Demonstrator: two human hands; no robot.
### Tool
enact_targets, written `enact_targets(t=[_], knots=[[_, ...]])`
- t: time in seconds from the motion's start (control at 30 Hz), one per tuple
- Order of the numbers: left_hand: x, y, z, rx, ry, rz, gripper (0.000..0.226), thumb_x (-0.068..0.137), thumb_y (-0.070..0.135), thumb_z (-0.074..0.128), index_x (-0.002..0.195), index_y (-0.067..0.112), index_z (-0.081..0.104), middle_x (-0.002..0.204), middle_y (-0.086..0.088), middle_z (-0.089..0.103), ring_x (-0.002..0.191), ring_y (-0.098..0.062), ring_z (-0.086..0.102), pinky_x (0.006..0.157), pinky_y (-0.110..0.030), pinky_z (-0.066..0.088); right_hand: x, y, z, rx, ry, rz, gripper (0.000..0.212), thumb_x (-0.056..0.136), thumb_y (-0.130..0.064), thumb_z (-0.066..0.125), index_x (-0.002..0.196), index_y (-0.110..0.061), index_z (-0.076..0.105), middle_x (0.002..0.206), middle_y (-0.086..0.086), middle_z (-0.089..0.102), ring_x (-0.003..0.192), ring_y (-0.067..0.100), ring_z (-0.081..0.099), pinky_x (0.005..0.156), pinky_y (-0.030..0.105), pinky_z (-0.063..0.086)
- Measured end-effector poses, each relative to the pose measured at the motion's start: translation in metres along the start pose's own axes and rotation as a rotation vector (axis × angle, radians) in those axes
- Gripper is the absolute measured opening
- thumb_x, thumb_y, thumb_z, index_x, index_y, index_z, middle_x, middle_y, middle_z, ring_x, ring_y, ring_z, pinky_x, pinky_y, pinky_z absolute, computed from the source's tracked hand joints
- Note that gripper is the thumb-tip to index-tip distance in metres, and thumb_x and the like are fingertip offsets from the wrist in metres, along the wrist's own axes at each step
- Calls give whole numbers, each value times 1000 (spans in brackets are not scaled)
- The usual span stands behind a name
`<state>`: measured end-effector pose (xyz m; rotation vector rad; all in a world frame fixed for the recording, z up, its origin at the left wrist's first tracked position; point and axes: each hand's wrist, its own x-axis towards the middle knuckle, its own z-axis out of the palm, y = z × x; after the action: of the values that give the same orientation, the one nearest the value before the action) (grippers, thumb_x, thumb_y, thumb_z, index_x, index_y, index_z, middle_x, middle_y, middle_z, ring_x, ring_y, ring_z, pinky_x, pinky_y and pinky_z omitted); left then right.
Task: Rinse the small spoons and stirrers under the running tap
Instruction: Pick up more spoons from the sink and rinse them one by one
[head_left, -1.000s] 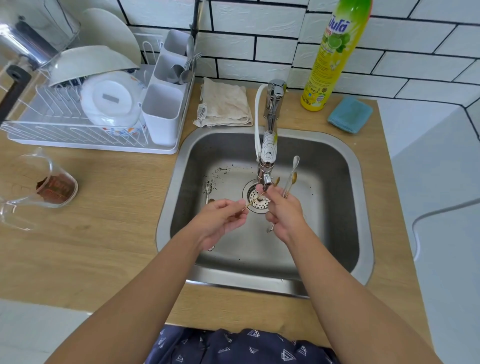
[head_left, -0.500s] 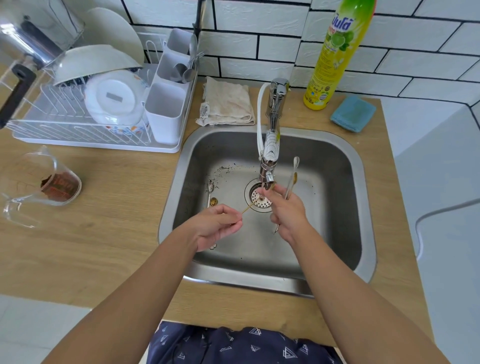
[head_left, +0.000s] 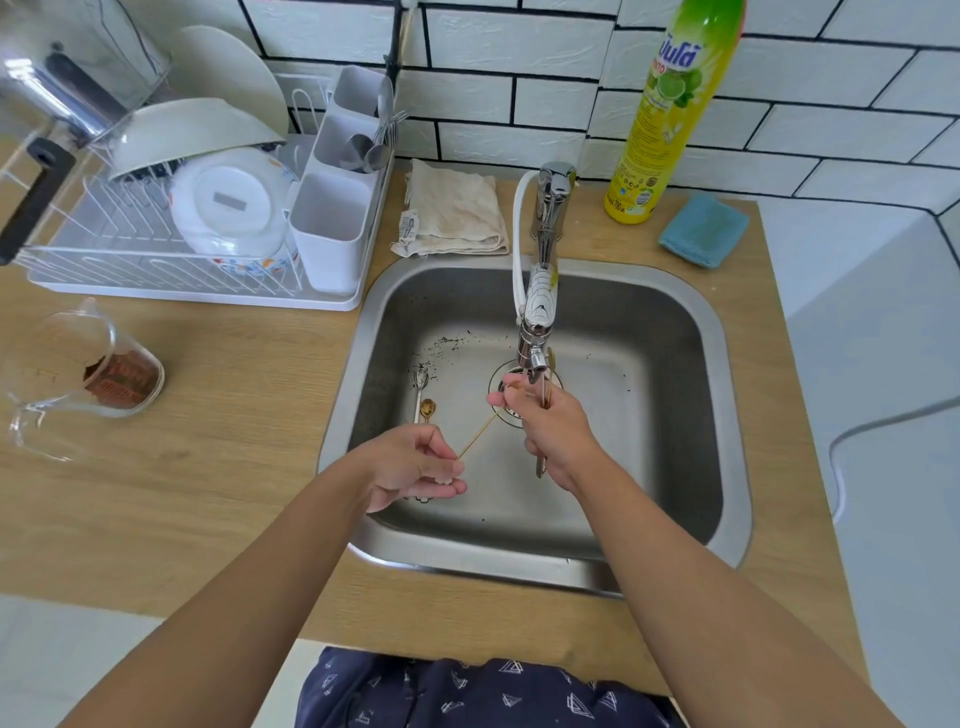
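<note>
Stainless steel sink (head_left: 727, 415), set in a wooden countertop (head_left: 234, 467); both forearms reach in from the lower edge, converging over the drain (head_left: 501, 384). Left hand (head_left: 415, 462), knuckles up, fingers curled, pinches the near end of a thin gold stirrer (head_left: 477, 436), which slants up and right toward the other hand. Right hand (head_left: 558, 431), directly under the tap (head_left: 540, 322) spout, fingers curled round a bundle of small utensils (head_left: 540, 467) whose handle ends show below the palm; thumb and forefinger meet the far end of the stirrer. Whether water is flowing cannot be told. On the sink floor, left of the drain, a silver spoon (head_left: 420, 382) and a gold spoon (head_left: 427, 409) lie side by side, near dark specks. Behind the sink: folded cloth (head_left: 457, 213), yellow-green dish soap bottle (head_left: 670, 114), blue sponge (head_left: 704, 231). To the left: white dish rack (head_left: 156, 275) with bowls and a cutlery caddy (head_left: 332, 228); a glass measuring jug (head_left: 88, 374) on its side holding brown grounds
</note>
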<state>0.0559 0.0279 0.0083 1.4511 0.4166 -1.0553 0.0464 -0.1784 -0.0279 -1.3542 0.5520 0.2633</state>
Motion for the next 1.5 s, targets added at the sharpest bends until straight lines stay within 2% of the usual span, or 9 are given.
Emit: enact_targets(t=[0.27,0.43,0.6,0.73,0.9,1.0,1.1,1.27,1.5], knots=[[-1,-2,-16,134,-71,-38,10,89,-2,67,92,3,60,81,-14,69,76,-21,69,77,-31,58,-2,-5,-8,95,-201,38,22,101,-33,64,112,-14,67,107,3,80,41,6,21,41,20,21],[2,3,-5,54,-106,18,9,98,11,59,101,3,63,94,-12,70,72,-13,66,67,-23,56,0,-3,-10,135,36,15,27,97,-34,70,79,-19,57,90,7,80,40,7,19,37,20,19],[31,18,46,-283,97,289,9,98,4,57,100,-2,62,92,-17,69,73,-15,74,69,-19,58,1,-4,-32,400,310,-14,25,98,-40,67,88,-17,59,92,4,81,33,4,23,33,19,21],[49,31,81,-452,40,312,12,103,12,49,103,3,56,98,-17,72,84,-20,75,74,-26,61,-3,-13,-54,493,333,-47,25,101,-38,63,88,-16,62,91,0,81,31,2,23,33,16,21],[50,29,88,67,-40,285,12,103,30,49,96,21,53,99,11,76,95,-14,70,87,-27,42,-4,-26,-69,505,374,-102,26,103,-35,61,88,-15,66,89,-3,81,33,2,23,34,16,21],[46,23,75,165,68,374,5,95,21,64,92,18,66,88,5,72,75,-11,58,71,-13,47,-3,-28,-64,492,336,-103,25,103,-37,60,89,-17,64,89,-4,80,35,2,24,35,16,22],[38,16,67,-53,172,414,3,91,10,70,90,12,72,82,-3,69,70,-11,60,71,-17,53,-4,-25,-49,515,204,-80,30,96,-45,63,90,-16,66,90,-6,77,40,2,25,35,14,22],[20,6,88,-137,52,460,15,90,3,67,89,15,75,77,-2,76,70,-11,71,77,-22,57,-7,-13,-14,563,76,-13,39,86,-52,63,85,-14,70,66,-4,49,43,3,30,38,18,25],[18,2,101,-81,146,384,24,82,1,76,89,11,55,67,-6,68,54,-14,65,57,-23,47,-13,-13,-8,546,92,-22,39,90,-57,59,85,-19,68,70,-8,62,51,3,46,52,23,39]])
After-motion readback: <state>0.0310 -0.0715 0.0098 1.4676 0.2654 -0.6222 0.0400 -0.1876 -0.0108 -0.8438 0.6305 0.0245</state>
